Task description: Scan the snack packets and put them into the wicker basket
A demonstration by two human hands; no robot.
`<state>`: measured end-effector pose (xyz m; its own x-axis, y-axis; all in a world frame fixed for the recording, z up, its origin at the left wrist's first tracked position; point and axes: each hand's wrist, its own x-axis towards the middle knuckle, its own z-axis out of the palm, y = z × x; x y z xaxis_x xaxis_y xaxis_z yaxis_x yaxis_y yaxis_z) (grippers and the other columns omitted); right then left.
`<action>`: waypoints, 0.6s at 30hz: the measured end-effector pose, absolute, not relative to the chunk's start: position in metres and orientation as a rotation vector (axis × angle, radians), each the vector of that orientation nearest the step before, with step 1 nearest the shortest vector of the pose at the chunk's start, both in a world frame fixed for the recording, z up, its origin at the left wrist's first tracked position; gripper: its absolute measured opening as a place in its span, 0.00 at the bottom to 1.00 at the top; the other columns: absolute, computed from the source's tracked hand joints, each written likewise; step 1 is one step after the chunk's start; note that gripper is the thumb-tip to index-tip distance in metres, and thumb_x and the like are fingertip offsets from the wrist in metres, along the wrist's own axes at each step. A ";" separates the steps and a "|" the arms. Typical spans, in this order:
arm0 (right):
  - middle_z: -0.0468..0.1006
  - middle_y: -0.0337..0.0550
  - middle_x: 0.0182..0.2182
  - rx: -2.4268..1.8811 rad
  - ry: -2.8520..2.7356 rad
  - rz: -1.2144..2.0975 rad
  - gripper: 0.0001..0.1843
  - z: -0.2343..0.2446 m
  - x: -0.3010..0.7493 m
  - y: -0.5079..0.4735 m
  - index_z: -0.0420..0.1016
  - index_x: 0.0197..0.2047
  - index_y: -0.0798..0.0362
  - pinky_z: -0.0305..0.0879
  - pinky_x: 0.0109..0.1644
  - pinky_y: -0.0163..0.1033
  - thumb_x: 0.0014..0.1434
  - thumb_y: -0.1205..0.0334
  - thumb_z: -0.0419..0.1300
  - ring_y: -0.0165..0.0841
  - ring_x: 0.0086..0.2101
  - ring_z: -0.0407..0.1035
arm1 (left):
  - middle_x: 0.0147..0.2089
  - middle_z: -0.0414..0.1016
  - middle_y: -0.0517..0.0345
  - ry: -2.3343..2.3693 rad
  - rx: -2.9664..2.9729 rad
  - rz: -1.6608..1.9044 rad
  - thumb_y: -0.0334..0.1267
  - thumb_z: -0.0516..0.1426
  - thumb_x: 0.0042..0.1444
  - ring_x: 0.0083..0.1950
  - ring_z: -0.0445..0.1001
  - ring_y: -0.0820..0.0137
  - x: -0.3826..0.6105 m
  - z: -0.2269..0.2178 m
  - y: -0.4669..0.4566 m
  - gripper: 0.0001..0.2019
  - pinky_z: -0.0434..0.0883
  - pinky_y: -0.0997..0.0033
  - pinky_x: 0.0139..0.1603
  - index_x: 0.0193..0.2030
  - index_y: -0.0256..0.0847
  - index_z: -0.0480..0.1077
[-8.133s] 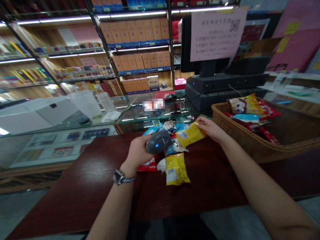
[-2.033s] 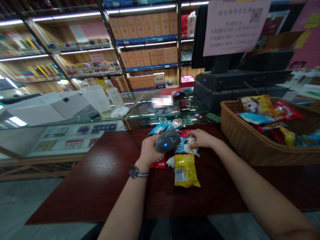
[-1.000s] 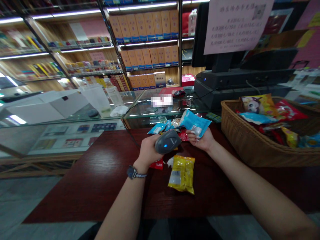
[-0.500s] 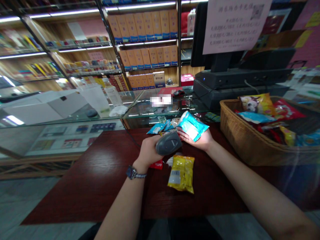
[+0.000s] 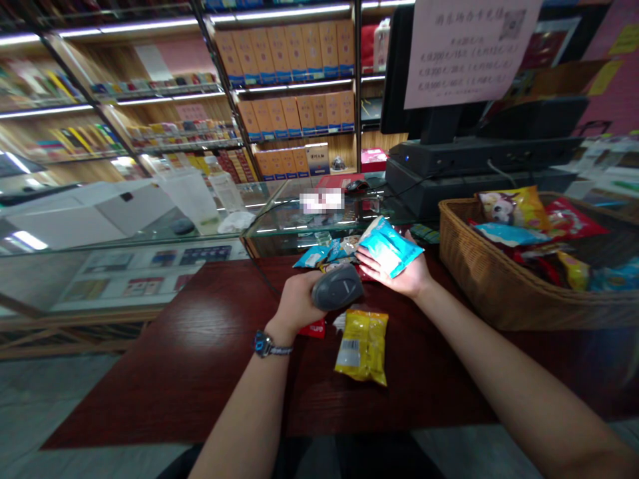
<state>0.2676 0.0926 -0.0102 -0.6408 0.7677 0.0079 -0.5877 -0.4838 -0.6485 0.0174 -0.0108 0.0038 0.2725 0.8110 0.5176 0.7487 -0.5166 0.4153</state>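
My left hand [image 5: 298, 301] is wrapped around a dark grey barcode scanner [image 5: 338, 287], whose head points toward the blue snack bag [image 5: 390, 246]. That bag lies on the upturned palm of my right hand [image 5: 412, 278], fingers stretched beneath it, and a bright patch of light falls on its surface. Below the scanner, a yellow snack bag [image 5: 363, 347] rests on the table with its barcode up. Part of a red packet [image 5: 313, 328] shows beside my left wrist. More blue packets [image 5: 324, 253] lie behind the scanner, partly hidden.
A wicker basket [image 5: 479, 293] of several snack bags stands to the right on the dark wooden table [image 5: 190, 359]. Behind are a glass display counter [image 5: 269, 226] and a monitor [image 5: 399, 73] with a paper sheet on it. A white box [image 5: 90, 213] sits at the left.
My right hand has shifted slightly to the right with the blue snack bag, which now catches a brighter light. My left hand and the scanner have barely moved.
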 end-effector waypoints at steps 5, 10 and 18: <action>0.72 0.56 0.60 -0.301 -0.769 2.155 0.49 -0.008 0.271 0.092 0.67 0.61 0.55 0.61 0.64 0.54 0.52 0.24 0.50 0.45 0.62 0.63 | 0.29 0.78 0.56 1.466 2.436 1.078 0.35 0.62 0.47 0.29 0.75 0.68 0.019 0.007 -0.012 0.04 0.69 0.71 0.32 0.32 0.40 0.75; 0.69 0.54 0.63 -0.270 -0.872 2.091 0.43 -0.009 0.277 0.092 0.66 0.62 0.53 0.57 0.66 0.54 0.54 0.30 0.51 0.44 0.63 0.62 | 0.29 0.79 0.56 1.471 2.411 1.068 0.36 0.63 0.46 0.29 0.76 0.66 0.017 0.007 -0.013 0.06 0.70 0.71 0.31 0.33 0.39 0.77; 0.75 0.55 0.56 -0.237 -0.875 2.078 0.35 -0.015 0.285 0.092 0.67 0.61 0.57 0.67 0.59 0.54 0.57 0.44 0.53 0.45 0.59 0.67 | 0.30 0.81 0.54 1.476 2.390 1.097 0.34 0.64 0.44 0.31 0.78 0.64 0.015 0.008 -0.012 0.08 0.71 0.70 0.33 0.34 0.39 0.78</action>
<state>0.2852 0.0922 -0.0146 -0.6236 0.7694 0.1386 -0.6366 -0.3968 -0.6613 0.0155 -0.0119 0.0076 0.2594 0.8182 0.5131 0.7269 -0.5152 0.4540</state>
